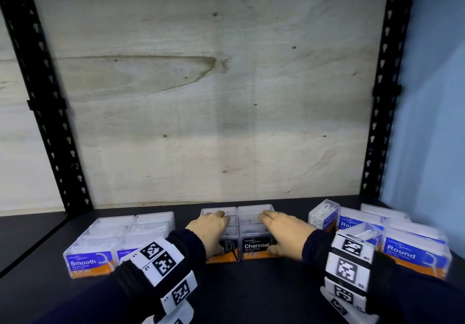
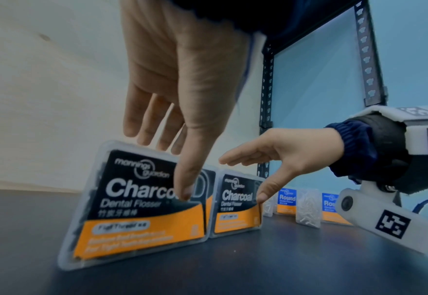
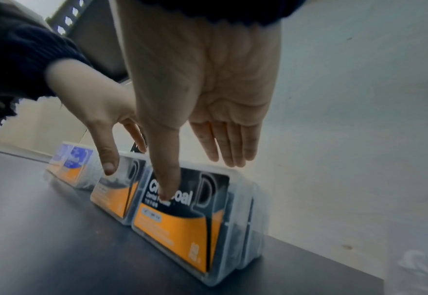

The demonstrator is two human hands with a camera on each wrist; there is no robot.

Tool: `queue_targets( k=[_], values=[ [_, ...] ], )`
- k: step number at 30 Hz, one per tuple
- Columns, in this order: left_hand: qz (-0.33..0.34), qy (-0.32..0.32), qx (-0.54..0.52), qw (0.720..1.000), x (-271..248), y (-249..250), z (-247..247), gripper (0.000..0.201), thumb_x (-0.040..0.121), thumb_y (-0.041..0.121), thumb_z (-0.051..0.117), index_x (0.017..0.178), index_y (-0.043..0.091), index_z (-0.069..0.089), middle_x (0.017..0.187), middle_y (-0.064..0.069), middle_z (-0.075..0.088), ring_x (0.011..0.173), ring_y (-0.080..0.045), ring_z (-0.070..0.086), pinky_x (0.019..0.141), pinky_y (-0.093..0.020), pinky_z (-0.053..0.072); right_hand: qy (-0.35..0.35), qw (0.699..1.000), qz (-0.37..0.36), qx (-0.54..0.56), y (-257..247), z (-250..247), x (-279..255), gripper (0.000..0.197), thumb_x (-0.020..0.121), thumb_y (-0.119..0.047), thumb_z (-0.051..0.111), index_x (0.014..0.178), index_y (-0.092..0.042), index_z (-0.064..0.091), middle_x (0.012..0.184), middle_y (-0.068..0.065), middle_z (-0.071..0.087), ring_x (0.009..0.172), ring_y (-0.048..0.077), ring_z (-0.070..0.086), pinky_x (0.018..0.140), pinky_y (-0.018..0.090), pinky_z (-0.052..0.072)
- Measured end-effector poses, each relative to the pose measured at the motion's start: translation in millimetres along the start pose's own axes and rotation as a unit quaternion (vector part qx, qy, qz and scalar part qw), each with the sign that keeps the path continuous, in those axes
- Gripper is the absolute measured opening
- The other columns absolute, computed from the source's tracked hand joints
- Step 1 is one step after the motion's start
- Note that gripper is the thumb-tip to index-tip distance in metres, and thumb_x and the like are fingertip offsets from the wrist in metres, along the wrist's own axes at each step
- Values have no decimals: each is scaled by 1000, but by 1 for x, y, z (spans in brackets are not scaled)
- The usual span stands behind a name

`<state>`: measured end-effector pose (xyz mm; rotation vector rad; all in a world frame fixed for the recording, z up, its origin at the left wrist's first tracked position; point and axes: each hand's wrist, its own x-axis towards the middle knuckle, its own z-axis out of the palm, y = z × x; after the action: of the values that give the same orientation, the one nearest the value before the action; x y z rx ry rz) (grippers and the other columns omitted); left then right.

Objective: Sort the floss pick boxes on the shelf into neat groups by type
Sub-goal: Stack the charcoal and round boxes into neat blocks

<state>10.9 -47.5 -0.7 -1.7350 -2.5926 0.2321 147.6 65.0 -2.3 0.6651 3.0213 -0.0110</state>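
Note:
Two rows of clear Charcoal floss pick boxes stand side by side mid-shelf. My left hand [image 1: 210, 230] lies over the left row [image 1: 227, 249]; its straight fingers reach across the box tops and its thumb [image 2: 185, 185] presses the front box label [image 2: 137, 201]. My right hand [image 1: 285, 231] covers the right row [image 1: 256, 248] the same way, with its thumb [image 3: 166, 189] on that front label [image 3: 180, 225]. Blue-labelled Smooth boxes [image 1: 89, 262] are grouped at the left. Blue Round boxes [image 1: 407, 253] are grouped at the right.
One Round box [image 1: 323, 214] at the group's left edge stands turned, showing its side with white picks. The dark shelf [image 1: 251, 293] has bare room in front of all three groups. Black slotted uprights [image 1: 47, 112] frame a plywood back panel [image 1: 214, 97].

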Motion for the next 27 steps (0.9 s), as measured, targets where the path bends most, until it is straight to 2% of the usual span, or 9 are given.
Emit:
queue_targets(
  k=[6, 10, 13, 15, 17, 19, 20, 23, 27],
  values=[
    [52, 49, -3, 997, -39, 31, 4, 44, 94, 25, 45, 136, 12, 41, 140, -5, 42, 130, -26, 42, 100, -40, 44, 55, 995, 37, 75, 10, 12, -78, 65, 94, -40, 46, 150, -22, 18, 158, -6, 20, 144, 8, 23, 115, 17, 18],
    [100, 49, 5, 994, -56, 61, 27, 40, 98, 26, 37, 136, 13, 41, 142, -4, 40, 130, -25, 41, 102, -38, 41, 107, 978, 121, 132, 26, 42, -120, 58, 92, -48, 45, 144, -26, 33, 152, -12, 31, 140, 2, 30, 112, 14, 21],
    [138, 51, -17, 989, -58, 92, 44, 39, 99, 22, 33, 135, 12, 43, 143, -3, 41, 131, -23, 42, 105, -36, 40, 143, 953, 198, 181, 34, 61, -141, 100, 64, -88, 20, 135, -23, 48, 145, -10, 45, 134, 5, 41, 110, 17, 28],
    [162, 66, -51, 983, -54, 114, 53, 38, 91, 20, 35, 115, 14, 64, 121, -2, 63, 109, -20, 64, 88, -26, 53, 168, 935, 247, 190, 49, 79, -150, 133, 39, -99, -3, 131, -21, 54, 141, -8, 49, 132, 8, 44, 109, 19, 31],
    [178, 67, -66, 979, -54, 136, 55, 43, 79, 26, 35, 89, 20, 76, 95, 2, 75, 83, -13, 74, 67, -17, 58, 191, 919, 284, 197, 59, 88, -159, 102, 64, -88, 25, 131, -18, 54, 142, -4, 48, 134, 11, 43, 110, 20, 29],
    [179, 79, -102, 975, -44, 158, 61, 44, 95, 23, 31, 126, 10, 59, 136, -10, 56, 124, -20, 57, 101, -25, 47, 207, 908, 311, 191, 66, 95, -164, 68, 84, -62, 45, 133, -14, 52, 144, 1, 47, 135, 14, 42, 112, 22, 28],
    [179, 53, -94, 978, -39, 167, 63, 47, 100, 26, 26, 142, 7, 38, 153, -11, 34, 141, -22, 36, 115, -31, 31, 202, 902, 326, 197, 70, 99, -166, 78, 81, -69, 39, 132, -13, 53, 144, 3, 47, 135, 16, 42, 113, 25, 28],
    [149, 17, -105, 983, -26, 194, 61, 53, 103, 32, 20, 151, 10, 16, 161, -8, 11, 149, -23, 12, 120, -38, 14, 189, 898, 347, 193, 91, 116, -166, 145, 39, -97, -15, 134, -10, 52, 144, 9, 47, 137, 20, 41, 116, 31, 25],
    [156, 7, -125, 980, -13, 225, 66, 75, 91, 52, -8, 151, 14, 13, 161, -7, 8, 150, -23, 7, 121, -40, 10, 152, 907, 356, 168, 96, 119, -166, 146, 33, -93, -16, 143, -14, 39, 154, 6, 32, 145, 17, 25, 120, 31, 11]
  ],
)
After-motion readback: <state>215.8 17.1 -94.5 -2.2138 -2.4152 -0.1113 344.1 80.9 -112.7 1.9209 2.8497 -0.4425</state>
